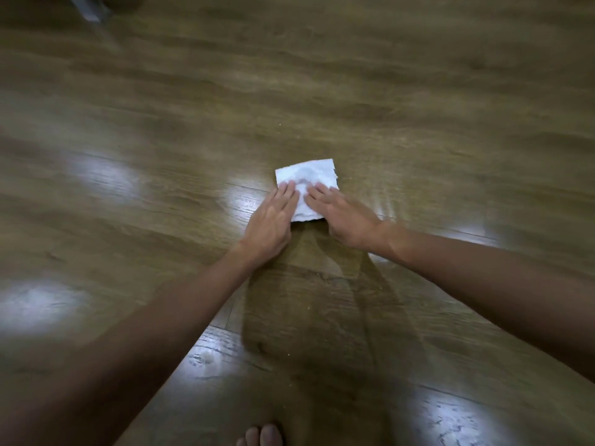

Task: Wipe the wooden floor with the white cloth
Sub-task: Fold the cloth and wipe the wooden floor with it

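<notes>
Head view:

- A white cloth (306, 188) lies flat on the wooden floor (354, 91), a roughly square, folded piece with a slightly ragged far right edge and a faint grey smudge near its middle.
- The left hand (270, 222) rests palm down on the near left part of the cloth, its fingers (286, 191) straight and pressed together, the tips reaching about halfway up the cloth.
- The right hand (346, 220) rests palm down on the near right part of the cloth, its fingers (317, 194) straight, held close with only slight gaps, angled toward the left hand.
- The two sets of fingertips lie just beside each other on the cloth; whether they touch cannot be told.
- Neither hand pinches or grips the cloth; both lie flat on top of it.
- Both bare forearms stretch from the near corners of the view toward the cloth.
- Nearer than the cloth, between the forearms, a darker, duller band (309, 300) runs along the floor toward the viewer.
- Bright patches of reflected light lie on the floor to the left of the cloth and to its right.
- Bare toes (262, 434) show at the bottom edge, well nearer than the cloth.
- Far beyond the cloth, at the upper left, a blurred grey object (91, 9) is too unclear to name.
</notes>
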